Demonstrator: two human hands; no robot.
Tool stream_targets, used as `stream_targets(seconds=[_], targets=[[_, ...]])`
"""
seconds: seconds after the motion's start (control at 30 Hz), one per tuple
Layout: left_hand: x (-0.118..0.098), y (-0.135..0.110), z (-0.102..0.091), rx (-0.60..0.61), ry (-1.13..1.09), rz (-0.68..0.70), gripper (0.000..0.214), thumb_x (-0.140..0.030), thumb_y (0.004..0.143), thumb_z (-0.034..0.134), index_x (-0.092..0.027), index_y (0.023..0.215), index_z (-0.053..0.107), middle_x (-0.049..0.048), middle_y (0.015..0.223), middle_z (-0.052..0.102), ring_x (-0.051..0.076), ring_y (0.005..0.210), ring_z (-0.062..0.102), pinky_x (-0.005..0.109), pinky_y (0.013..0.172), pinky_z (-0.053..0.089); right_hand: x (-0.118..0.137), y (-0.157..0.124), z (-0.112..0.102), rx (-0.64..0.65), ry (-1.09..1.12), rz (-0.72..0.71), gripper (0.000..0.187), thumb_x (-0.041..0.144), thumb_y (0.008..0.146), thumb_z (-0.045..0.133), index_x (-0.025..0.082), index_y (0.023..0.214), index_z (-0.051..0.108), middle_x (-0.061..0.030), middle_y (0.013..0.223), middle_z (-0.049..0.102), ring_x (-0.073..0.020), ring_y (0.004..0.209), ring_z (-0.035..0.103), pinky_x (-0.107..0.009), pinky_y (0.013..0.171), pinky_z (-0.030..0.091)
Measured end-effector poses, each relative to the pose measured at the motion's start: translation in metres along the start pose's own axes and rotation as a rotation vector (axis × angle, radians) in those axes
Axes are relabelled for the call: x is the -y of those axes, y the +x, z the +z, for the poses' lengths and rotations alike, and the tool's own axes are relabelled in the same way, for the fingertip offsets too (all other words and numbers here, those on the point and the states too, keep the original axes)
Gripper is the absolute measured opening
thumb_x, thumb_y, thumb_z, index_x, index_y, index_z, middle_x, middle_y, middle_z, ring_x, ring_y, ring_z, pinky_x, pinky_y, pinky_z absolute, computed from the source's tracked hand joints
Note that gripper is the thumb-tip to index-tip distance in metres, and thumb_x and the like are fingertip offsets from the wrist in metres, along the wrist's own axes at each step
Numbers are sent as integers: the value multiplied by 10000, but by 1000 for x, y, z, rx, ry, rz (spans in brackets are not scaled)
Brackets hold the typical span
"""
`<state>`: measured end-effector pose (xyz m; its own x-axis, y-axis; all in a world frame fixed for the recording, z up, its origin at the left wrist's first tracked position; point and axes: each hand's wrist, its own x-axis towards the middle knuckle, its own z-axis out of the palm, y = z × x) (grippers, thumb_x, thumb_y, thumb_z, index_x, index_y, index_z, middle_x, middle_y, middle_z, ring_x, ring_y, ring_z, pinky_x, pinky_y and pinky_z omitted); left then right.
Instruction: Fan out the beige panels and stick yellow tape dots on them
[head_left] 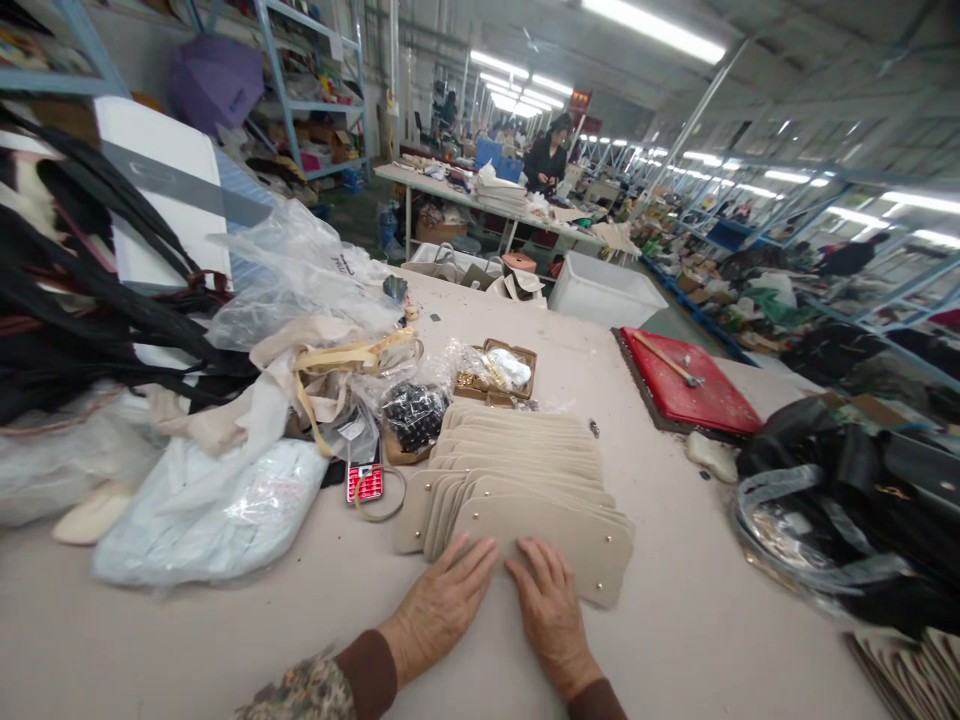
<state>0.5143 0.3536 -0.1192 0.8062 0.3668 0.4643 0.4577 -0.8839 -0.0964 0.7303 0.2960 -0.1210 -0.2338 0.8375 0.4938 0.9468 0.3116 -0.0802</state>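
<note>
Beige bag panels (540,530) with small gold studs lie fanned out in overlapping rows on the table (480,650). My left hand (446,595) rests at the front edge of the nearest panels, its fingers stretched out flat. Just to the right, my right hand (549,610) touches the same front edge with extended fingers. Neither hand is closed around a panel. Behind the rows sits a small open cardboard box (531,370) with gold hardware and a plastic bag. A tape roll ring (381,495) and a red-keyed phone (365,481) lie left of the panels.
On the left are a plastic-wrapped pale package (214,515) and a heap of black straps (97,260). A red pad (686,380) carrying a hammer (664,358) lies at the back right. Black bags (847,470) fill the right side. A person (546,160) stands at a farther table.
</note>
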Motion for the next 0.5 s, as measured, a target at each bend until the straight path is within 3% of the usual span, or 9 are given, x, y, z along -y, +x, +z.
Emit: stream_targets(seconds=[0.17,0.33,0.5], targets=[[-14,-24,-4,31,-54,0,293,-215,996,414,-126,1163,637,64,1334,574,208,1344,408,436,1218,84,17,-13,-4,66,126,14,250,51,886,452,179,981,644,-74,906,618,-191,829,576,-313,744,498],[-17,-32,-19,20,-82,19,249,-205,972,471,-147,1137,649,68,1267,615,206,1303,454,455,1199,166,19,-4,-6,105,196,-9,242,25,854,464,171,955,629,-57,850,606,-189,793,579,-296,714,514],[-30,-54,-52,-28,-153,-63,128,-208,928,566,-171,1001,663,54,1236,630,221,1285,466,449,1151,284,22,-1,-10,126,220,-12,253,0,846,449,176,899,622,-38,794,593,-173,782,585,-264,715,512]])
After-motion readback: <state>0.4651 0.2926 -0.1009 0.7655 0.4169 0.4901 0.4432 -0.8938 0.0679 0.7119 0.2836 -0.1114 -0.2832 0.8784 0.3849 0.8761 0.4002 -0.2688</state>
